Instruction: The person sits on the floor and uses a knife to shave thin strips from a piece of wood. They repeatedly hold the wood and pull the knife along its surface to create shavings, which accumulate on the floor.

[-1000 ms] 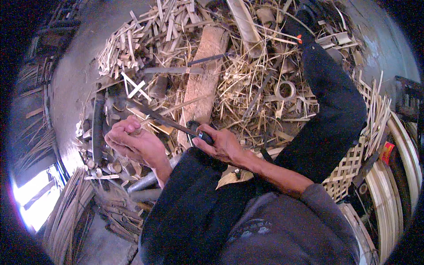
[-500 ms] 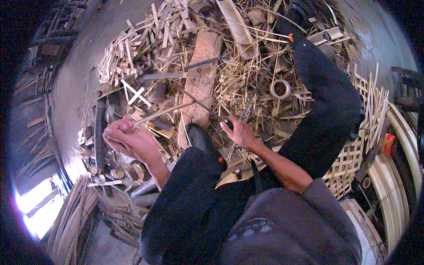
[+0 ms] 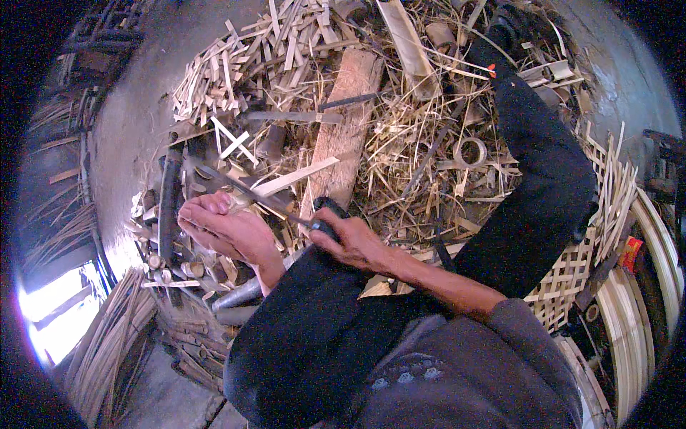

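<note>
My left hand (image 3: 225, 230) is closed around a pale flat bamboo strip (image 3: 294, 177) that sticks out up and to the right. My right hand (image 3: 351, 242) grips the dark handle of a knife (image 3: 251, 191), whose long blade runs up-left across the strip beside my left fingers. Both hands sit just above my left knee in dark trousers (image 3: 307, 336). A thick wooden block (image 3: 344, 136) lies lengthwise on the floor just beyond the hands.
Split bamboo strips and shavings (image 3: 286, 64) cover the floor ahead. A short bamboo ring (image 3: 471, 151) lies at the right. My right leg (image 3: 543, 186) stretches out over a woven bamboo lattice (image 3: 572, 272). Bamboo stubs (image 3: 171, 264) and bundled slivers (image 3: 107, 336) lie at the left.
My right hand, which was free and apart from the strip half a second ago, has come back to the knife handle. The blade is again laid on the strip.
</note>
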`<state>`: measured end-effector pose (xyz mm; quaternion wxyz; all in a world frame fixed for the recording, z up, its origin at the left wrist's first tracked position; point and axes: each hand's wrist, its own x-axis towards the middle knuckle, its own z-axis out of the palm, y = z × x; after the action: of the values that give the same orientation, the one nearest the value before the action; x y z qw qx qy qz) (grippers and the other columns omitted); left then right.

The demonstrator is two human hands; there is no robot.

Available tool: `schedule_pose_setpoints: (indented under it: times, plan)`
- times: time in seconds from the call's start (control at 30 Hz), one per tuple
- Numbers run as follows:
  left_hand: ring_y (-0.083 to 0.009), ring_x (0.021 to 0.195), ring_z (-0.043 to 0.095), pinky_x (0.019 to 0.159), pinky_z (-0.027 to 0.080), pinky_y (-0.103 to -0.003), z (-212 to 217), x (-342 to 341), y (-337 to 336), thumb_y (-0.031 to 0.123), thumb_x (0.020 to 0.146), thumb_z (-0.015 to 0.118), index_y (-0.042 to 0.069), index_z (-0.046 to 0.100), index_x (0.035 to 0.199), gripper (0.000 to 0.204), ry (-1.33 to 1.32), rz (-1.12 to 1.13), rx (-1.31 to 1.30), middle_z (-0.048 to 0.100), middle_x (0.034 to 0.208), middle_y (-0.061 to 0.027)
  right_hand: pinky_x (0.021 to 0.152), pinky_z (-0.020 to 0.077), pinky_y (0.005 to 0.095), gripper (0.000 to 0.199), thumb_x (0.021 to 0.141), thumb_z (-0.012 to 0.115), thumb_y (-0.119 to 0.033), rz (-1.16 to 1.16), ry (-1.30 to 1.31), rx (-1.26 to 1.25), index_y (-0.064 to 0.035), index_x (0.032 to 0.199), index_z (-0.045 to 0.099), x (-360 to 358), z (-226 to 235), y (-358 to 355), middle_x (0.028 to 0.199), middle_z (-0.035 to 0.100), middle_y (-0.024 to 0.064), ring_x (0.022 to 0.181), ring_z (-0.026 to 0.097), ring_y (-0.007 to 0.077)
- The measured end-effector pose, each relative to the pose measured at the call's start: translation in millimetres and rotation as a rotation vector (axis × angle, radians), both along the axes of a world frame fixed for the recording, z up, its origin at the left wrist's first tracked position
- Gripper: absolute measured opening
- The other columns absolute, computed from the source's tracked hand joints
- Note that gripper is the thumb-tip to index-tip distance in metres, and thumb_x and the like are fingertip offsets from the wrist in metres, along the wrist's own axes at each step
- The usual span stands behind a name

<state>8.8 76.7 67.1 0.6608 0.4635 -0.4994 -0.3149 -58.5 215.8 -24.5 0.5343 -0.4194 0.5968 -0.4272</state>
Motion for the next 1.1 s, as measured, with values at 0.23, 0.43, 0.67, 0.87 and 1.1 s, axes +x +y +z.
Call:
schedule_pose_setpoints:
  times: [0.23, 0.43, 0.67, 0.87, 1.1]
  plan:
    - [-0.0108, 0.061, 0.031, 0.058, 0.031, -0.027, -7, 11, -1, 0.033, 0.099, 0.044, 0.010, 0.032, 0.075, 0.036, 0.080, -0.058, -0.025, 0.028, 0.066, 0.0010, 0.063, 0.0493, 0.0482, 0.036, 0.090, 0.054, -0.041, -0.072, 0.326, 0.071, -0.0112, 0.109, 0.052, 7, -56, 12, 0.074, 0.063, 0.0208, 0.072, 0.063, 0.0407]
    - [-0.0112, 0.062, 0.034, 0.058, 0.032, -0.027, -7, 4, -11, 0.033, 0.101, 0.041, 0.009, 0.034, 0.077, 0.034, -0.011, 0.026, 0.004, 0.033, 0.066, -0.0004, 0.076, 0.0493, 0.0526, 0.060, 0.090, 0.046, -0.054, -0.211, 0.428, 0.331, -0.0019, 0.121, 0.051, -26, -145, 54, 0.090, 0.063, 0.0295, 0.085, 0.061, 0.0463]
    - [-0.0106, 0.056, 0.035, 0.054, 0.032, -0.027, -4, 19, -49, 0.040, 0.097, 0.046, 0.012, 0.038, 0.077, 0.035, 0.013, -0.012, 0.068, 0.036, 0.063, 0.0015, 0.070, 0.0477, 0.0504, 0.043, 0.093, 0.047, -0.046, -0.386, 0.467, 0.154, -0.0052, 0.104, 0.055, -23, -154, 43, 0.082, 0.063, 0.0244, 0.081, 0.061, 0.0448]
    - [-0.0064, 0.051, 0.024, 0.049, 0.022, -0.025, 1, 7, -7, 0.039, 0.098, 0.046, 0.012, 0.033, 0.073, 0.039, 0.097, -0.041, -0.002, 0.025, 0.058, 0.0051, 0.061, 0.0457, 0.0500, 0.039, 0.092, 0.049, -0.047, -0.133, 0.146, -0.031, -0.0111, 0.107, 0.053, 5, -37, 17, 0.071, 0.060, 0.0239, 0.070, 0.062, 0.0417]
    - [-0.0081, 0.055, 0.025, 0.051, 0.025, -0.025, 2, -7, 2, 0.040, 0.099, 0.043, 0.013, 0.029, 0.071, 0.041, 0.013, 0.051, 0.037, 0.024, 0.062, 0.0037, 0.069, 0.0471, 0.0509, 0.045, 0.093, 0.045, -0.050, -0.061, 0.301, 0.235, -0.0108, 0.112, 0.053, -12, -65, 20, 0.078, 0.062, 0.0246, 0.080, 0.062, 0.0437]
